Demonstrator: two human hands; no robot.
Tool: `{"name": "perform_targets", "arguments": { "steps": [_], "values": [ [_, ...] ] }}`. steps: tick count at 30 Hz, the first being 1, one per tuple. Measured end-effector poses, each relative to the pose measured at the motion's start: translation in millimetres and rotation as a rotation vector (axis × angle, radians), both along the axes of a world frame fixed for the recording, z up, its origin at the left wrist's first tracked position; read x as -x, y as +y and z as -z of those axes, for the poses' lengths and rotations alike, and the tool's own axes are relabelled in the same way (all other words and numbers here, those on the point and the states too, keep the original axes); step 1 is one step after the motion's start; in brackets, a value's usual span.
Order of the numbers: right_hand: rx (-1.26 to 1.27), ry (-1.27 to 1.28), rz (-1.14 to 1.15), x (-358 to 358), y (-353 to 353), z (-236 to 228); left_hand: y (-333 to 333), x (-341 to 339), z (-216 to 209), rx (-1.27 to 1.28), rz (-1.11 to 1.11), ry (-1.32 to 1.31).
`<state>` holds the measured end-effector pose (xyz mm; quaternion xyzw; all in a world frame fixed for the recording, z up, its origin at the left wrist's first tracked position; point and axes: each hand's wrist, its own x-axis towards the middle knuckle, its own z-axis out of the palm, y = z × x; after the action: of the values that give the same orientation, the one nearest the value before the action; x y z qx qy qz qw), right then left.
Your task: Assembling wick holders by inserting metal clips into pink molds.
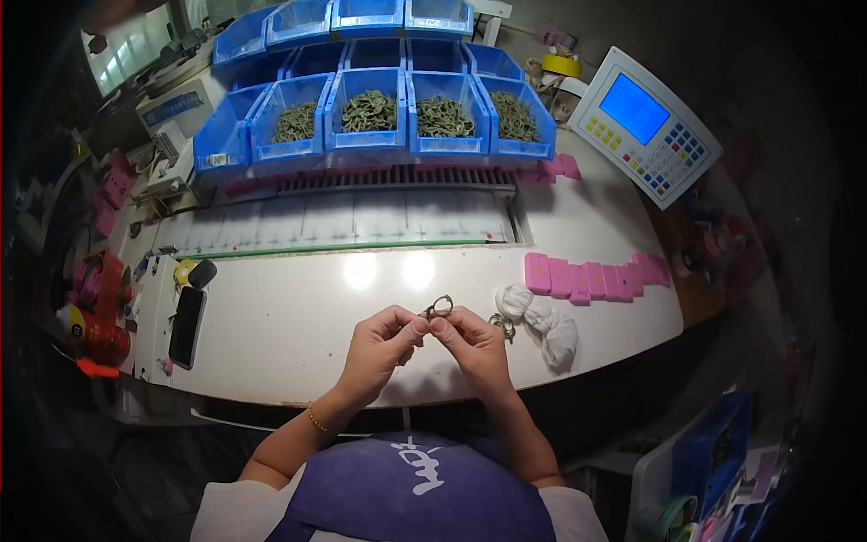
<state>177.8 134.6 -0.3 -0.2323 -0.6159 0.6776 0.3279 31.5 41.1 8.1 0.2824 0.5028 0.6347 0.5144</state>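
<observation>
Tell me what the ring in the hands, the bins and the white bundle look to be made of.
Ring: probably metal, dull greenish-grey, thin and rigid.
Bins: likely plastic, glossy uniform blue, moulded walls.
White bundle: seems cloth, matte, soft and knotted.

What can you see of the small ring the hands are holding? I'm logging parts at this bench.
The small ring is a dark, greenish-grey loop, seemingly wire or cord; its material is too small to tell. It is pinched from both sides by the left hand and the right hand, fingertips meeting at its lower edge. It is held just above the white table, its opening facing the camera, left of a similar ring lying there.
</observation>
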Motion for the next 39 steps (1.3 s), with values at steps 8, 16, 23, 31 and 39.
{"name": "perform_targets", "arguments": {
  "steps": [8, 16, 23, 31, 39],
  "values": [
    [0.228, 0.139, -0.038, -2, -2, -5, -12, 1, -18, 0.027, 0.133, -0.269],
    [0.080, 0.084, 0.057, -1, -13, -8, -16, -7, -14, -0.032, 0.011, 0.063],
    [-0.213, 0.024, 0.212, 2, -21, -9, -15, -14, -5, -0.196, -0.084, 0.339],
    [-0.251, 0.046, 0.257, 3, -31, -12, -10, -16, 1, -0.321, -0.224, 0.600],
    [-0.568, -0.018, 0.246, 4, -27, -18, -16, -9, -2, -0.283, -0.123, 0.238]
  ]
}}
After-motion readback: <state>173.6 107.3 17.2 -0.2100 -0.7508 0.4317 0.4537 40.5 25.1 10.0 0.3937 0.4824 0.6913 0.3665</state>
